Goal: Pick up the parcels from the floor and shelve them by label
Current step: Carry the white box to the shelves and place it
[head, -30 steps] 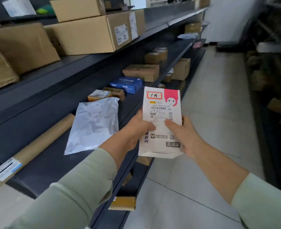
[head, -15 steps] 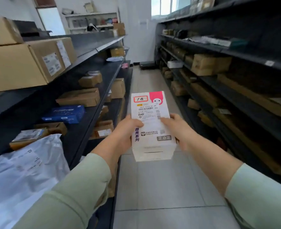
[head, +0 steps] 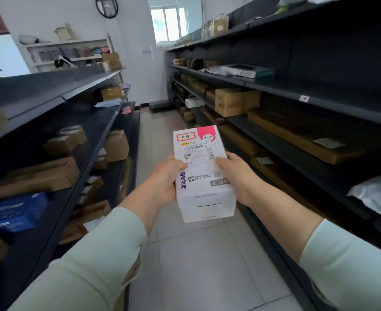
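Note:
A white parcel box [head: 201, 187] with a pink corner, a barcode label and a red-framed handwritten tag is held upright in front of me over the aisle floor. My left hand [head: 164, 180] grips its left side with the thumb across the front. On the other side, my right hand [head: 237, 176] clasps the box, thumb resting on the label. Both hands are closed on the box.
Dark metal shelving [head: 90, 135] lines the left with brown cartons [head: 37, 176] and a blue box [head: 10, 212]. Facing shelving [head: 297, 95] on the right holds cartons [head: 236, 102], long flat boxes and a grey bag [head: 377, 194]. A tiled aisle [head: 198, 261] runs to a floor scale [head: 160, 106].
My view has swung from the left shelves to face down the aisle. The box stays held in both hands, centred in front of me.

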